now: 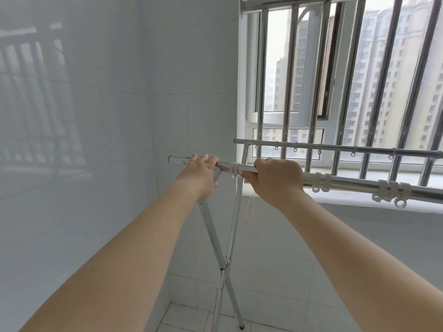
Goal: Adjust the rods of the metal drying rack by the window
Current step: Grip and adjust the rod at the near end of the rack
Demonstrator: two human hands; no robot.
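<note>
Left hand (200, 173) and right hand (275, 179) both clamped on near rod (347, 184); rod's right end cut off by frame edge, crossed legs (224, 267) partly hidden behind left hand

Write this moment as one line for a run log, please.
left hand: gripping near rod end | right hand: gripping same rod beside white collar | far rod: untouched | rack: standing by window

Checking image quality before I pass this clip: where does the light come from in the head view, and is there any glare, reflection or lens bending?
Head view: daylight comes through the barred window, hazy outside; the glossy left wall mirrors the bars softly; wide-angle bending tilts the bars toward the edges; both hands, left hand and right hand, on the near rod look sharp.
</note>
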